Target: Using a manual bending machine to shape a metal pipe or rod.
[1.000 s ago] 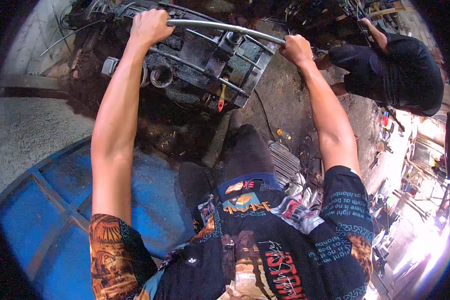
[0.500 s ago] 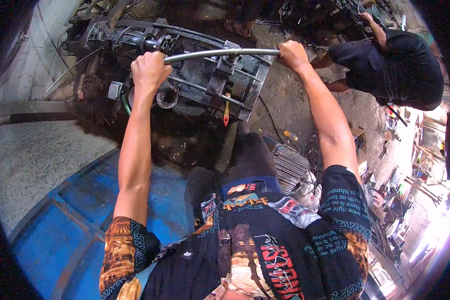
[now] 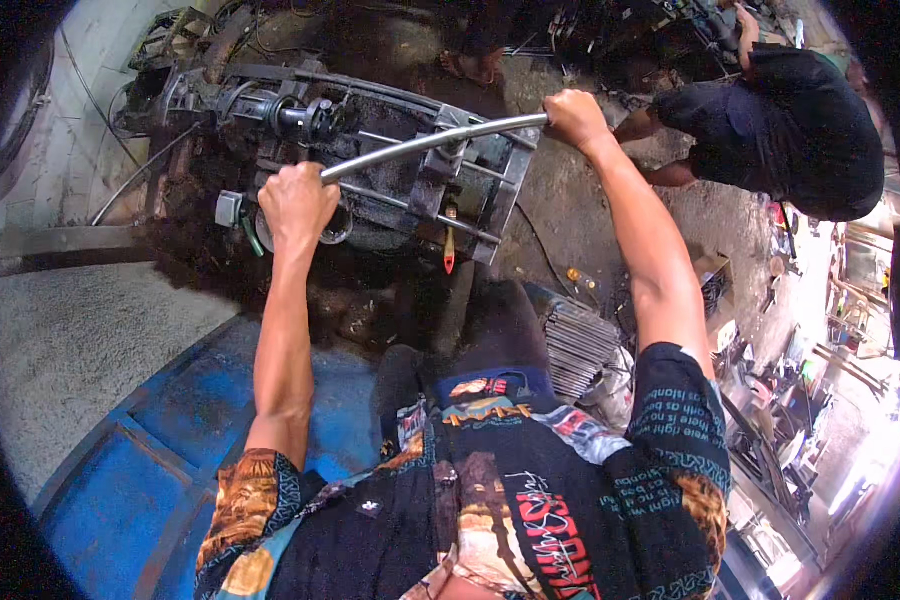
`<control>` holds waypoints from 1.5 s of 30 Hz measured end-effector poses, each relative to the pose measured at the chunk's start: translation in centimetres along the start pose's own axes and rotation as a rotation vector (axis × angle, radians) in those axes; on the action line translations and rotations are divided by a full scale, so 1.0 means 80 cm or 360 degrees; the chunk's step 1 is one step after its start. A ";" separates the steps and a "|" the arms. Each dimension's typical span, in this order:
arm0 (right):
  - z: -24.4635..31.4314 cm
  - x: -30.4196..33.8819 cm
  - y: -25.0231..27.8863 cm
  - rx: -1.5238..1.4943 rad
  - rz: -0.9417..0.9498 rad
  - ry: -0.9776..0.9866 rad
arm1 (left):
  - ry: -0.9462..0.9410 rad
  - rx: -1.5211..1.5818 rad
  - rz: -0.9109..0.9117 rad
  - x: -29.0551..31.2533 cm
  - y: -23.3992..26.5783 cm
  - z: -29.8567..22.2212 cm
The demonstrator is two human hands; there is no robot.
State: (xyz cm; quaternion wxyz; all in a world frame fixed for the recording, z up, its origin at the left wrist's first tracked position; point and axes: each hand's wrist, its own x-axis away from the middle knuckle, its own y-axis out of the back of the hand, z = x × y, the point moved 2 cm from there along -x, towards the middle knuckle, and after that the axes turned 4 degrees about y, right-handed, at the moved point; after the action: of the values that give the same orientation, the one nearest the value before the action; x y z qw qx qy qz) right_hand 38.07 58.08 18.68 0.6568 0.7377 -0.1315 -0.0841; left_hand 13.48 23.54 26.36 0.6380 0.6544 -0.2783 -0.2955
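Note:
A long, slightly curved metal bar (image 3: pixel 410 146) runs between my two fists, above a dark, greasy machine. My left hand (image 3: pixel 298 203) is wrapped round its nearer left end, my right hand (image 3: pixel 576 120) round its farther right end. Beneath the bar lies the machine (image 3: pixel 370 225), with parallel steel rods and a cylindrical shaft assembly (image 3: pixel 295 117) at its left. Where the bar's middle crosses the machine's block (image 3: pixel 450 150), I cannot tell whether they touch. A paintbrush (image 3: pixel 450 250) with a red-tipped handle hangs at the machine's near edge.
A blue metal panel (image 3: pixel 160 500) is at my lower left, beside a rough grey slab (image 3: pixel 80 340). A ribbed grey motor housing (image 3: pixel 582 348) sits near my right knee. Another person in dark clothes (image 3: pixel 780 130) crouches at the far right. Scattered parts (image 3: pixel 770 430) lie at right.
My left hand has come nearer and lower with its end of the bar, so the bar slants more. My right hand has shifted slightly left and nearer.

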 end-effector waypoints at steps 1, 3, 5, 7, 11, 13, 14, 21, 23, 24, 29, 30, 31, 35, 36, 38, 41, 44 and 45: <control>-0.003 -0.006 0.004 0.0013 0.0011 0.0028 | 0.0088 -0.0032 0.0052 0.008 -0.002 -0.004; -0.008 -0.011 0.016 -0.0014 -0.0072 0.0143 | 0.0226 -0.0001 0.0084 0.028 -0.004 -0.021; -0.020 -0.017 0.021 0.0046 -0.0052 0.0155 | 0.0124 -0.0093 0.0030 0.028 -0.006 -0.016; -0.024 -0.031 0.007 0.0086 0.0016 0.0151 | 0.0165 -0.0074 0.0026 0.031 -0.001 -0.021; -0.009 -0.084 0.024 0.0046 0.0081 0.0301 | 0.0308 0.0009 -0.0005 0.075 -0.003 -0.036; -0.024 -0.120 0.010 -0.0070 -0.0042 0.0459 | 0.0455 0.0169 0.0140 0.112 -0.001 -0.065; -0.011 -0.157 0.025 0.0051 -0.0087 0.0545 | 0.0551 0.0239 0.0213 0.132 -0.007 -0.075; 0.056 -0.208 0.061 0.0051 -0.0828 0.0479 | 0.0771 0.0988 0.0559 0.169 -0.007 -0.092; 0.041 -0.197 0.058 -0.0404 -0.1088 0.0018 | 0.0819 0.1227 0.0846 0.182 0.011 -0.094; 0.031 -0.205 0.045 -0.0968 -0.0853 -0.0577 | 0.0851 0.1365 0.0849 0.196 0.017 -0.089; 0.104 -0.277 0.072 -0.1725 -0.0147 -0.0755 | 0.1355 0.1361 0.0328 0.288 -0.009 0.005; 0.140 -0.283 0.072 -0.1714 -0.0094 -0.0800 | 0.1370 0.1360 0.0209 0.295 -0.003 0.018; 0.178 -0.284 0.069 -0.1656 -0.0117 -0.0858 | 0.1423 0.1394 0.0171 0.304 -0.005 0.037; 0.315 -0.213 0.112 -0.1602 0.0239 -0.0227 | 0.1424 0.1423 0.0031 0.299 0.004 0.095; 0.348 -0.169 0.132 -0.1485 0.0337 -0.0073 | 0.1372 0.1410 0.0000 0.298 0.003 0.110; 0.385 -0.075 0.151 -0.1474 0.0321 0.0183 | 0.1367 0.1495 -0.0035 0.290 -0.014 0.147; 0.342 0.030 0.144 -0.1165 0.0255 -0.0045 | 0.1296 0.1462 0.0038 0.245 -0.013 0.168; 0.209 0.079 0.071 -0.1614 -0.0119 -0.0730 | 0.1138 0.1558 0.0135 0.203 -0.024 0.196; 0.170 0.091 0.048 -0.1396 -0.0438 -0.0925 | 0.1106 0.1550 0.0167 0.187 -0.020 0.198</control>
State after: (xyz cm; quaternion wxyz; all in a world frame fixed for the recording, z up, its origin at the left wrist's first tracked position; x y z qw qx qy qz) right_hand 40.61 42.62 21.15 0.8226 0.3512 -0.1625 -0.4167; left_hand 11.77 1.89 24.14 0.3322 0.9151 -0.1888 0.1290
